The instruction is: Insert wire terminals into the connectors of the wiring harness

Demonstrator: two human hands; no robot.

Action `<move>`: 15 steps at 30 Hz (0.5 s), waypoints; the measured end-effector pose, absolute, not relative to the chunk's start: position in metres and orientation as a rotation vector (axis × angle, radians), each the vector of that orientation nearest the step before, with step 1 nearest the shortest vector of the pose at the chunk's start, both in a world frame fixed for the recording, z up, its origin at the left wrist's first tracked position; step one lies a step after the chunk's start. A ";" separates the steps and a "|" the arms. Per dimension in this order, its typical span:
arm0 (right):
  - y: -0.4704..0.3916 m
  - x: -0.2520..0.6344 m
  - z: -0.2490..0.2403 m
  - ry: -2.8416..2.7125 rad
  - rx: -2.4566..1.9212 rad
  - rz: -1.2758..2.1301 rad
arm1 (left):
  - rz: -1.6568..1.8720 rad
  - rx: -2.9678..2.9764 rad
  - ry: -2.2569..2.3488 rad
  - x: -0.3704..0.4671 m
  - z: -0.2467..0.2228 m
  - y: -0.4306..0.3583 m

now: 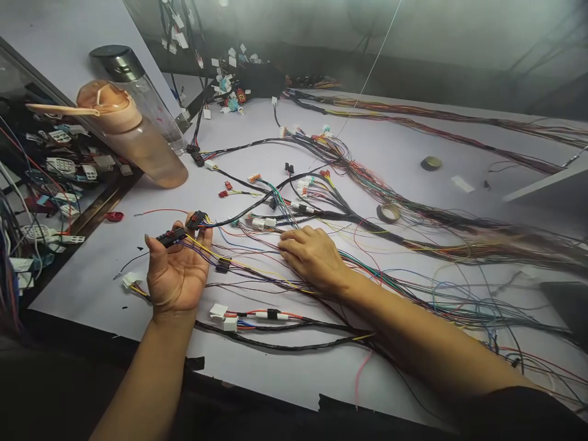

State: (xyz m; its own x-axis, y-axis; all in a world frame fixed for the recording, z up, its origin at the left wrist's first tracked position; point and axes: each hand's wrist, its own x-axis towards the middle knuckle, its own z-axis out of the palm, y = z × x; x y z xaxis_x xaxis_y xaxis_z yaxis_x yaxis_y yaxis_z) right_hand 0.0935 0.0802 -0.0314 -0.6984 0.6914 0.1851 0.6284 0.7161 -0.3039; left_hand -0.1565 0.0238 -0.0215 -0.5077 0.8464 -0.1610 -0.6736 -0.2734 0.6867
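My left hand (180,274) is turned palm up, its fingers closed round two black connectors. The nearer black connector (171,237) lies under my thumb, with yellow and purple wires running off to the right. Just beyond it, the farther black connector (197,220) rests against my fingertips and joins a black-sleeved cable (239,215). My right hand (313,257) lies palm down with bent fingers over the loose wires of the wiring harness. A white connector (263,223) is near its fingertips. What the right fingers hold, if anything, is hidden.
A peach water bottle (142,147) and a clear bottle with a dark lid (117,63) stand at the back left. Tape rolls (389,212) lie among harness branches on the white table (275,383). Many connectors (59,165) fill the far left.
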 end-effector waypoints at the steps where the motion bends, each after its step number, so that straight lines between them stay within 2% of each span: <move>1: 0.078 0.094 -0.031 -2.616 -1.020 0.328 | 1.921 0.292 0.886 -0.156 -0.021 0.024; 6: 0.054 0.096 -0.022 -2.629 -0.826 0.402 | 1.948 0.241 0.941 -0.155 -0.017 0.024; 12: 0.010 0.095 -0.025 -2.637 -0.700 0.689 | 1.928 0.163 0.984 -0.156 -0.014 0.023; 15: 0.001 0.101 -0.024 -2.610 -0.735 0.653 | 1.924 0.155 0.993 -0.158 -0.016 0.024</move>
